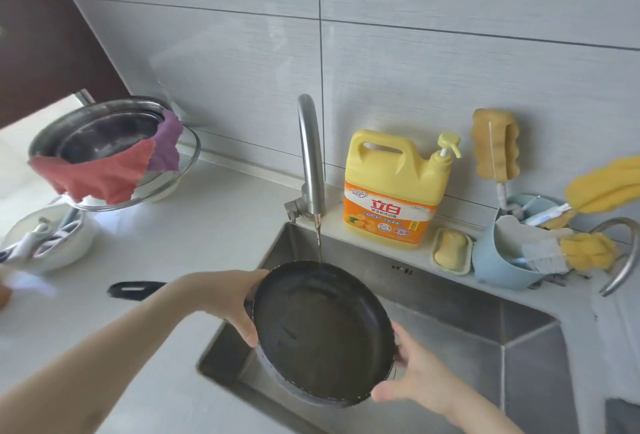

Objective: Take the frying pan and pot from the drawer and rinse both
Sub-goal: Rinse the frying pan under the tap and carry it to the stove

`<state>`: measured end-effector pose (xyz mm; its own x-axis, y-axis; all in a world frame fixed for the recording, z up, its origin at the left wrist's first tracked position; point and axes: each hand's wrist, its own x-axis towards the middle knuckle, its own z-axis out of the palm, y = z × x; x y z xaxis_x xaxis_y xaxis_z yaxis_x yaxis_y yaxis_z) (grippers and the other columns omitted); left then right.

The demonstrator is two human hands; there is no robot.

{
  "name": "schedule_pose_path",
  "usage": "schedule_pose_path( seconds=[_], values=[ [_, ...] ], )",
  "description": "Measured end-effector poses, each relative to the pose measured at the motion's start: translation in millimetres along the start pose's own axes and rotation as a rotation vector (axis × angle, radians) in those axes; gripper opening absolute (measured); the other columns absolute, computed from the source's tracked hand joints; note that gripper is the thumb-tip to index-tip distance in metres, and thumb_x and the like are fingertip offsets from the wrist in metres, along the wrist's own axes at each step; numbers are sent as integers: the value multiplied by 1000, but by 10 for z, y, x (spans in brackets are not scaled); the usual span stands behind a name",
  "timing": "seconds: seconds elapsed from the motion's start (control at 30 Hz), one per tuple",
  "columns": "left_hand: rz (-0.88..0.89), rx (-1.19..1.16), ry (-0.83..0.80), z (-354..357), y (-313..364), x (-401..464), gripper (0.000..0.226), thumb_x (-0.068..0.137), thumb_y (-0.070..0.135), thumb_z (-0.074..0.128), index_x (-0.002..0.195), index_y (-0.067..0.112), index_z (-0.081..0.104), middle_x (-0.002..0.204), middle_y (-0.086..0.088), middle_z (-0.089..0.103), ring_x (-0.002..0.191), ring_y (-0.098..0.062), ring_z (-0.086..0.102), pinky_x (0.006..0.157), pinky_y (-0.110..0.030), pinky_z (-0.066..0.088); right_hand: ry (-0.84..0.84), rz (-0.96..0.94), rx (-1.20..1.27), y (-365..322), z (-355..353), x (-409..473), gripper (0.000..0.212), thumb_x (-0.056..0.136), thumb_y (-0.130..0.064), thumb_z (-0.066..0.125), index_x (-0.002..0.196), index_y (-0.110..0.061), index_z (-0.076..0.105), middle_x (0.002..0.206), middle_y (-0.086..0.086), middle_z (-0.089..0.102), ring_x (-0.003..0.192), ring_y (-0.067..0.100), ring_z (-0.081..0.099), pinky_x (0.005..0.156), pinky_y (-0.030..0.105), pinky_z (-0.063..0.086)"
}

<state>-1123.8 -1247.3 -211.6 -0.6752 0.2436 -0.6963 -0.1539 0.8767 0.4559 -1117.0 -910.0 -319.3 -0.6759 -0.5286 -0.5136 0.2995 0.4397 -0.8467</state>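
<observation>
Both hands' fingers (pixel 251 335) curl around pan (pixel 322 333) rim.

Frying pan (pixel 322 333) handle apparently hidden behind left hand (pixel 230 302).

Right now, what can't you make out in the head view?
- Sink drain: hidden by the pan.
- Pan handle: middle part covered by the left hand and forearm.
- Right hand fingers: tips behind the pan rim.
- Bowl contents: blurred.
- Object at the left edge: cut off.
- Second tap: base cut off at the right edge.
</observation>
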Motion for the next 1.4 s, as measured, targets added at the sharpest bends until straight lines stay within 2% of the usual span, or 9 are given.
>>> schedule_pose_path(
  seconds=[0.1, 0.17, 0.3, 0.4, 0.53, 0.67, 0.83, 1.03, 1.4],
  values=[
    [-106, 378, 216, -137, 237, -192, 110, 60, 47, 86, 144, 46, 14, 74, 25, 56, 80, -1, 56, 70, -20, 45, 100, -40, 104, 175, 324, 92, 128, 46, -18, 96, 139, -59, 18, 133, -25, 53, 116, 1, 58, 96, 26, 50],
    [-96, 576, 395, -107, 337, -255, 120, 61, 53, 81, 142, 47, -7, 81, 11, 56, 87, -16, 56, 68, -31, 48, 213, -112, 109, 222, 454, 125, 135, 44, -22, 96, 141, -61, 11, 129, -35, 52, 116, -4, 56, 94, 16, 46],
    [71, 611, 747, 70, 350, -203, 124, 73, 54, 76, 147, 38, -23, 86, 11, 49, 88, -14, 50, 67, -27, 42, 453, -170, 72, 139, 326, 109, 144, 49, -18, 97, 150, -50, 0, 122, -50, 47, 114, -19, 50, 92, 6, 38],
    [111, 455, 904, 287, 237, -34, 133, 61, 65, 80, 152, 36, -13, 72, 12, 44, 70, -13, 45, 57, -25, 39, 522, -217, -125, -94, -50, 7, 144, 50, -30, 97, 147, -56, -6, 140, -46, 29, 129, -16, 34, 108, 19, 29],
    [79, 1, 713, 551, 165, 276, 129, 58, 60, 80, 146, 56, -14, 88, 15, 56, 82, -16, 56, 75, -34, 51, 392, -247, -451, -421, -644, -172, 141, 50, -36, 95, 138, -64, -11, 129, -60, 13, 127, -24, 21, 104, 8, 24],
    [244, -470, 291, 732, 121, 517, 118, 64, 25, 89, 143, 62, 10, 122, 13, 66, 116, -10, 61, 101, -36, 49, 196, -152, -536, -599, -1052, -274, 137, 44, -49, 92, 150, -50, 7, 149, -34, 28, 137, -10, 28, 116, 28, 29],
    [195, -345, 76, 562, 101, 467, 108, 61, 28, 88, 144, 54, 23, 130, 17, 60, 121, -10, 58, 108, -40, 44, 103, -4, -383, -258, -940, -300, 130, 39, -51, 95, 145, -46, 21, 131, -23, 56, 114, -5, 58, 104, 28, 46],
    [30, 337, 278, 161, 320, 184, 120, 56, 46, 84, 144, 49, 3, 76, 13, 58, 80, -15, 58, 68, -30, 47, 233, -33, -128, 321, -66, -86, 132, 49, -20, 93, 144, -56, 8, 120, -32, 51, 98, -11, 59, 69, 4, 44],
    [127, 345, 822, 746, 287, 470, 141, 63, 71, 76, 147, 36, -31, 77, 6, 46, 63, -13, 44, 56, -23, 37, 646, -221, -440, 328, -433, -98, 145, 48, -37, 96, 145, -50, -12, 143, -25, 25, 127, -3, 32, 103, 25, 33]
  ],
)
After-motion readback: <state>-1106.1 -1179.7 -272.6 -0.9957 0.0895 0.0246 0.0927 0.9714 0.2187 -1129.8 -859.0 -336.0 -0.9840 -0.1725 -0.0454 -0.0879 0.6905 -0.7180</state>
